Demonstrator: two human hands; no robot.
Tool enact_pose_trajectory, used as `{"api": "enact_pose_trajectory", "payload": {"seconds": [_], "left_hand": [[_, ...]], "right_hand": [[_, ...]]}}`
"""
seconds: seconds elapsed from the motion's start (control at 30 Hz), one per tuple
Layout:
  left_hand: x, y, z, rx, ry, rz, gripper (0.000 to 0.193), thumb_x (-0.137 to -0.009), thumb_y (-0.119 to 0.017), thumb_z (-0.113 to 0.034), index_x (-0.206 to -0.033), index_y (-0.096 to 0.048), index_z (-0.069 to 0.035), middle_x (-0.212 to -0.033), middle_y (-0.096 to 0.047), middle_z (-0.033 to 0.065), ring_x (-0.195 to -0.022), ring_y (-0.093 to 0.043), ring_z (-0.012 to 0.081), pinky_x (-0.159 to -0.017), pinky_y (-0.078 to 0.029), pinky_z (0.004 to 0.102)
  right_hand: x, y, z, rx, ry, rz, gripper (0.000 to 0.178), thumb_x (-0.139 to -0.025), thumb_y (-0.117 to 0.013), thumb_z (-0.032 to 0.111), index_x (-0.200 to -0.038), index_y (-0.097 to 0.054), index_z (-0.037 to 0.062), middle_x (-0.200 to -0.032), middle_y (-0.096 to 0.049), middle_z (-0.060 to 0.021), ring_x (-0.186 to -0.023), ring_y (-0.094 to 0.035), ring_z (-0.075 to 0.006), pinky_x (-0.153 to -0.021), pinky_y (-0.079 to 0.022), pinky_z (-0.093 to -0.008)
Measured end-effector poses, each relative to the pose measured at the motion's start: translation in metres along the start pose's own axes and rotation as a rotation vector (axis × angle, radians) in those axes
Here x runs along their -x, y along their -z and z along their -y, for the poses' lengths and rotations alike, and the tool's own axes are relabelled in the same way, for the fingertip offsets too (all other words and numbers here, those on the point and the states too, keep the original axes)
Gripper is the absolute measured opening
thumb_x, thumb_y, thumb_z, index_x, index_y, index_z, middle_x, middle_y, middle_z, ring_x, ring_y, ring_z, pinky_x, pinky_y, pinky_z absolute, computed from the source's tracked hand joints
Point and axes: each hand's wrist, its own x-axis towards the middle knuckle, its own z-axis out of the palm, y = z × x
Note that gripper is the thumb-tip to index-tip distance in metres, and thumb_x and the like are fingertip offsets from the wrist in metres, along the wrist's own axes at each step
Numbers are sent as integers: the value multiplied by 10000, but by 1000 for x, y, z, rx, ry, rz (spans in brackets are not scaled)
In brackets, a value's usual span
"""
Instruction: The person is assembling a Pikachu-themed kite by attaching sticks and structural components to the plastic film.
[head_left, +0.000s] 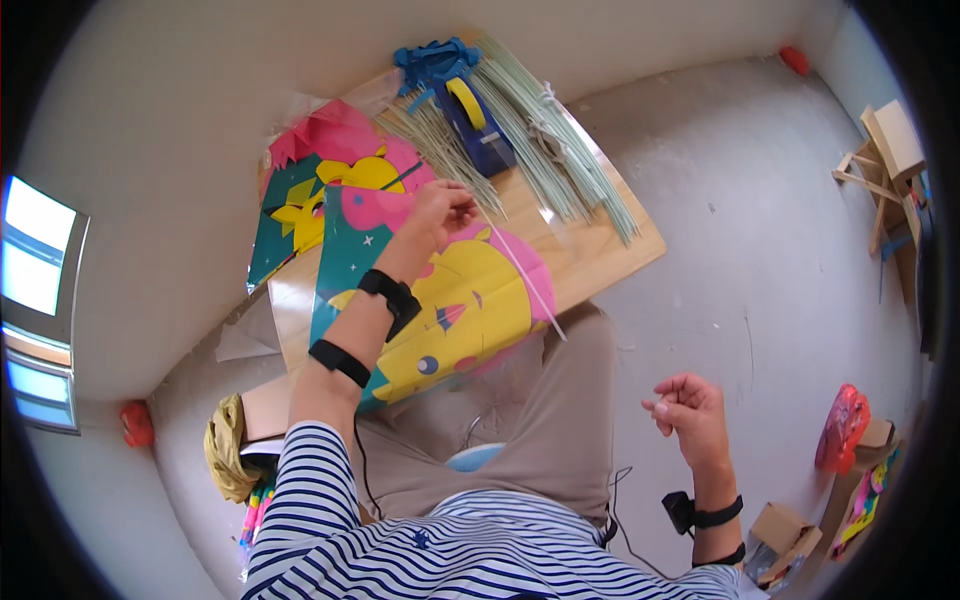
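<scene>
A plastic kite sheet [465, 290], printed with a yellow cartoon figure on pink and teal, lies across the near side of the wooden table and hangs over its edge. My left hand [445, 212] is above its far part, fingers curled closed around the upper end of a thin white stick [525, 270]. That stick slants over the sheet's pink border, its lower end close to my knee. Off the table to the right, my right hand [690, 415] is raised, fingers loosely bent and apart from the thumb, with nothing visible between them.
Another printed sheet [335, 150] lies at the far left of the table. Bundles of pale sticks [545, 130], a blue tape dispenser [485, 140] and blue plastic pieces [435, 62] are at the back. Cardboard boxes [785, 540] and a red bag [842, 430] sit at right.
</scene>
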Motion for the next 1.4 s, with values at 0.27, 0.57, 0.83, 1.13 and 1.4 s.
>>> {"api": "enact_pose_trajectory", "payload": {"seconds": [0.27, 0.57, 0.83, 1.13, 1.4], "left_hand": [[-47, 13, -60, -52, -250, 40, 74, -900, -622, -46, -965, -587, -46, -771, -631, 59, -693, -656, 167, -567, -523, 288], [-68, -96, -138, -184, -479, 52, 37, -876, -676, -87, -880, -649, -62, -799, -675, 47, -707, -670, 144, -620, -518, 263], [-120, -109, -80, -529, -382, -118, 71, -785, -719, -44, -783, -661, -3, -709, -684, 101, -564, -670, 184, -488, -486, 285], [-143, -106, -70, -949, -500, -343, 101, -735, -677, -64, -724, -672, 36, -659, -692, 126, -581, -695, 198, -605, -556, 327], [-54, -60, -49, -482, -572, -201, 108, -825, -683, -30, -919, -641, 1, -746, -696, 71, -590, -658, 157, -520, -511, 259]], "right_hand": [[-9, 10, -4, -47, -109, -60, 203, -759, -657, -92, -957, -624, -62, -729, -661, -102, -531, -544, -109, -596, -533, -270], [-22, 4, -46, -79, -200, 5, 165, -786, -680, -77, -948, -649, -58, -761, -674, -99, -562, -561, -110, -520, -458, -241], [-23, 1, -43, -94, -217, -14, 152, -789, -678, -78, -937, -657, -49, -744, -666, -81, -567, -559, -107, -524, -452, -234], [-19, -2, -50, -78, -226, 13, 148, -798, -666, -82, -939, -665, -35, -759, -685, -97, -571, -577, -105, -532, -476, -230], [-20, -1, -49, -93, -196, 17, 150, -796, -660, -81, -943, -658, -49, -777, -681, -87, -588, -560, -105, -533, -456, -243]]}}
